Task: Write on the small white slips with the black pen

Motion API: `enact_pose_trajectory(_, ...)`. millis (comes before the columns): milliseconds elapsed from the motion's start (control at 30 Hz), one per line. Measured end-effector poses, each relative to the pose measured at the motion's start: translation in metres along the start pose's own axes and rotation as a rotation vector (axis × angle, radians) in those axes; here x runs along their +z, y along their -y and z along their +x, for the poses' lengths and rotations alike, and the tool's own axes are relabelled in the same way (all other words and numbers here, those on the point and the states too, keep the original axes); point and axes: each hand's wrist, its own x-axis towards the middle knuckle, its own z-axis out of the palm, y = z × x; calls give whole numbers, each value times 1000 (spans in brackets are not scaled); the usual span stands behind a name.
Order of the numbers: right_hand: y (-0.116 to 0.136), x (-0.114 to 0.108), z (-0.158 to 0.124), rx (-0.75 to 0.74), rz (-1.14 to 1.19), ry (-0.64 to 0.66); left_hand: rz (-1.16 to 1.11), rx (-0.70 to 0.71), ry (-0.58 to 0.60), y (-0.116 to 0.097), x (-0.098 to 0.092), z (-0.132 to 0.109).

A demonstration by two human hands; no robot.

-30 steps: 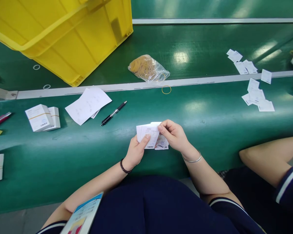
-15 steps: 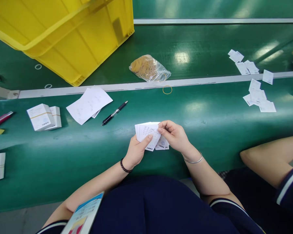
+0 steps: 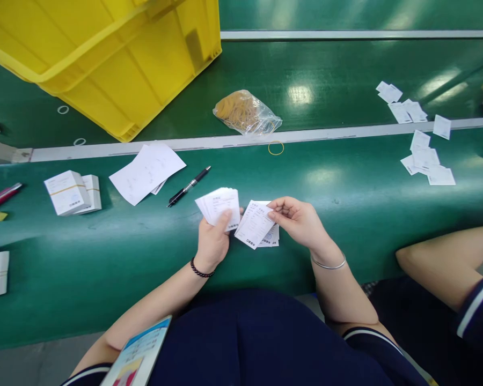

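Observation:
My left hand (image 3: 214, 238) is closed on a fanned stack of small white printed cards (image 3: 221, 206), thumb on top. Between the thumb and fingers of my right hand (image 3: 295, 220) is the upper right corner of a printed card (image 3: 255, 222); whether it is one card or more I cannot tell. Partly hidden beneath it, other printed cards (image 3: 271, 237) lie on the green table (image 3: 156, 246). A small gap separates the two hands' cards.
A yellow crate (image 3: 145, 69) stands at the back left. Nearby are a bag of rubber bands (image 3: 245, 112), a loose rubber band (image 3: 276, 148), a pen (image 3: 189, 186), paper sheets (image 3: 145, 169) and banded card stacks (image 3: 67, 193). Scattered cards (image 3: 425, 159) and another person's arm (image 3: 446, 257) are at right.
My left hand has moved left and slightly up with its stack, away from the right hand. My right hand has shifted slightly right, and the card it holds is now apart from the stack.

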Motion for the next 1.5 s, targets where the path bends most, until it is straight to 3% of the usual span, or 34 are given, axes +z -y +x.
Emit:
enact_pose_trajectory(167,-6,-13,5,4,-427,-68,12,87,-89,-12,-5,14)
enact_pose_trajectory(400,-6,1,4,-62,-919,-221,121,-40,118,0,-3,0)
enact_pose_trajectory(467,-3,4,3,-139,-879,-275,153,-92,188,4,-2,-4)
enact_pose_trajectory(567,3,9,1,-231,-568,-244,200,-147,262,9,-2,-9)
enact_pose_trajectory(700,7,18,-1,-147,-174,-110,242,-167,307,16,-5,-13)
enact_pose_trajectory(933,9,20,-2,4,84,20,209,-178,304,15,-5,-15)
enact_pose_trajectory(1100,7,20,0,-8,63,16,202,-175,297,15,-3,-15)
enact_pose_trajectory(1267,0,22,2,-66,-16,-66,156,-154,209,15,1,-15)
enact_pose_trajectory(1500,0,-4,2,7,-108,11,25,5,22,1,-2,0)
